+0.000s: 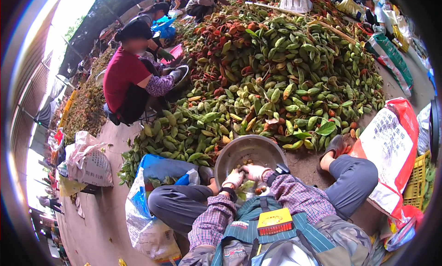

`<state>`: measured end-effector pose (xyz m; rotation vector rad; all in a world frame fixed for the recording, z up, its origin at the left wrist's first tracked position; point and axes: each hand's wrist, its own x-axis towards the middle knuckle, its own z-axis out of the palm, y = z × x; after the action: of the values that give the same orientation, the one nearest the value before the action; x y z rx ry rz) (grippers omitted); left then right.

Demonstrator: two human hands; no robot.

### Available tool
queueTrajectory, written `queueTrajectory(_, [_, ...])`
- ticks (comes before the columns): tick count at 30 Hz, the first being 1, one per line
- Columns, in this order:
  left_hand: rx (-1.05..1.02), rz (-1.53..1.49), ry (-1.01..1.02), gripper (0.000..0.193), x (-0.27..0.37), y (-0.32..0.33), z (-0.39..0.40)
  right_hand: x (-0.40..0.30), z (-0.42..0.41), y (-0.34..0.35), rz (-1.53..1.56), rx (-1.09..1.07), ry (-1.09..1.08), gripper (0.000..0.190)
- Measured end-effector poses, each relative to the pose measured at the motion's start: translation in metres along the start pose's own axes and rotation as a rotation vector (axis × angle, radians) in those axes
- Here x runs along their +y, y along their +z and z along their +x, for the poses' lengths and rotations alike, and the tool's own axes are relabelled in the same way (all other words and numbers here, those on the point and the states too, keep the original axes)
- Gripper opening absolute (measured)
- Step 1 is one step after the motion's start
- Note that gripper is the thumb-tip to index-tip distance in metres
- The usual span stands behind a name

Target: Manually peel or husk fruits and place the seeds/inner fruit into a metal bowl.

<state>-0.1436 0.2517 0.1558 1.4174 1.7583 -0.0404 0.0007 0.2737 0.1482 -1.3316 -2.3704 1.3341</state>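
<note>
A round metal basin point(254, 145) stands before me between my bent legs, with several small round brown seeds point(247, 161) inside. Over its near part, my left hand point(234, 178) and my right hand point(255, 171), both in pale gloves, meet with the fingers curled together. Something small and brownish seems to be between the fingertips, too small to name; which hand grips it I cannot tell. Below the hands lie a pale green husk piece point(245, 190) and more round seeds point(260, 190). Just beyond the basin rises a large heap of green pods point(293, 103), some red and split.
A co-worker in a red shirt point(126, 69) sits at the left by the heap, holding a pan point(182, 74). Woven sacks stand left point(152, 231) and right point(386, 145) of my legs. A yellow crate point(416, 183) is at far right. A small yellow box point(275, 219) rests on my apron.
</note>
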Motion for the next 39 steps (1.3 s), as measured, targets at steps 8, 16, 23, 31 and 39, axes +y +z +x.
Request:
queueTrajectory(8, [-0.145, 0.03, 0.039, 0.06, -0.007, 0.001, -0.002, -0.014, -0.009, -0.002, -0.012, -0.047, 0.065, 0.042])
queueTrajectory(16, [-0.108, 0.033, 0.109, 0.057, -0.001, 0.0, -0.005, -0.009, 0.001, 0.01, 0.0, -0.179, 0.197, 0.067])
queueTrajectory(23, [-0.051, 0.044, 0.034, 0.059, -0.009, -0.009, -0.012, -0.03, -0.005, 0.009, -0.013, -0.024, 0.155, 0.053])
queueTrajectory(31, [-0.076, -0.301, 0.011, 0.058, -0.006, 0.002, -0.002, -0.002, -0.002, 0.002, 0.039, 0.168, -0.071, 0.041])
queueTrajectory(39, [0.003, 0.021, 0.134, 0.053, -0.042, -0.006, 0.033, 0.047, 0.005, 0.005, -0.25, 0.5, 0.31, 0.027])
